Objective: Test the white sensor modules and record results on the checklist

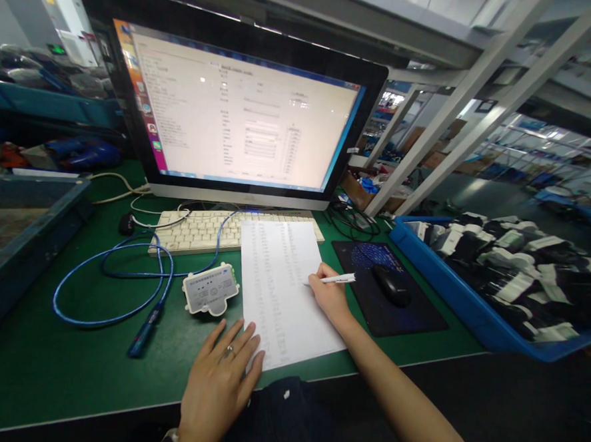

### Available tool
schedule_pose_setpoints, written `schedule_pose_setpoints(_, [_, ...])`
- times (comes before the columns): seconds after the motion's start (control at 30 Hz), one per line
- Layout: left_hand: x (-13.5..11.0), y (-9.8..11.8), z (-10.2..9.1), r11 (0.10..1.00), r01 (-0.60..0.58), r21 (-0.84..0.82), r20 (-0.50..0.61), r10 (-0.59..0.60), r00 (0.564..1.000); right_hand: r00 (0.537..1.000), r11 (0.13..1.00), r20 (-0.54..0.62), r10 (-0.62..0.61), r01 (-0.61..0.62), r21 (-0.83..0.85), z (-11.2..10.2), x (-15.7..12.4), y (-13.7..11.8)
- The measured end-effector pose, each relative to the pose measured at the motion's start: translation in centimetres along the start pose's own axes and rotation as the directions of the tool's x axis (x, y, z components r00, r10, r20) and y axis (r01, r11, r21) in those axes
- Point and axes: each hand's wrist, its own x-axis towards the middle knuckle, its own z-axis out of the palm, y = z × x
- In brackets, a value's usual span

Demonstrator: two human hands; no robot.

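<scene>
In the head view a sheet of paper [284, 293] with columns of small, blurred writing lies on the green table, its top edge over the keyboard [199, 232]. My right hand [329, 295] is closed round a white pen [341, 278], the tip at the right part of the sheet. Fingers spread, my left hand [223, 376] rests flat at the lower left edge of the paper. Just beyond its fingertips sits a small whitish module with a grey label [212, 289]. Left of that, a blue cable [89, 322] lies coiled, its plug pointing toward me.
A large monitor [242, 118] stands behind the keyboard. To the right, a black mouse [390, 284] sits on a dark mouse pad [414, 321]. A blue bin [475, 309] full of black and white parts stands at the far right, another bin [71, 207] at the left.
</scene>
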Motion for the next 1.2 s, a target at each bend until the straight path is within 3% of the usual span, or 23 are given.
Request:
schedule_pose_setpoints(0.13, [-0.2, 0.0, -0.3, 1.000, 0.014, 0.006, -0.053, -0.013, 0.998, 0.993, 0.983, -0.084, 0.084, -0.069, 0.167, -0.2, 0.2, 0.5])
schedule_pose_setpoints(0.27, [0.0, -0.5, -1.6, 0.995, 0.087, 0.042, -0.137, -0.080, 0.987, 0.969, 0.907, -0.133, 0.208, -0.140, 0.397, -0.9, 1.1, 0.8])
schedule_pose_setpoints(0.37, [1.1, -1.7, -2.8, 0.971, 0.165, 0.173, -0.154, -0.139, 0.978, 0.958, 0.814, -0.063, 0.279, -0.201, 0.545, -1.6, 1.8, 0.4])
schedule_pose_setpoints(0.5, [3.4, -4.3, -4.0, 0.912, 0.237, 0.335, -0.073, -0.226, 0.971, 0.937, 0.677, 0.060, 0.344, -0.292, 0.676, -2.7, 2.5, -0.2])
schedule_pose_setpoints(0.67, [5.0, -6.0, -4.4, 0.886, 0.183, 0.426, 0.039, -0.220, 0.975, 0.894, 0.542, 0.160, 0.419, -0.387, 0.746, -3.2, 2.8, 0.4])
schedule_pose_setpoints(0.8, [5.4, -5.9, -4.4, 0.893, 0.171, 0.415, 0.043, -0.207, 0.977, 0.865, 0.487, 0.225, 0.449, -0.448, 0.750, -3.2, 2.9, 1.0])
schedule_pose_setpoints(0.97, [4.6, -5.6, -5.7, 0.907, 0.222, 0.358, -0.070, -0.211, 0.975, 0.841, 0.443, 0.276, 0.466, -0.492, 0.750, -3.2, 2.9, 0.6])
schedule_pose_setpoints(1.1, [2.6, -5.4, -8.7, 0.889, 0.306, 0.341, -0.198, -0.250, 0.948, 0.815, 0.370, 0.264, 0.516, -0.490, 0.789, -3.4, 2.7, 0.1])
schedule_pose_setpoints(1.2, [0.9, -6.0, -11.5, 0.851, 0.363, 0.380, -0.291, -0.263, 0.920, 0.787, 0.280, 0.273, 0.554, -0.484, 0.829, -4.2, 2.5, 2.0])
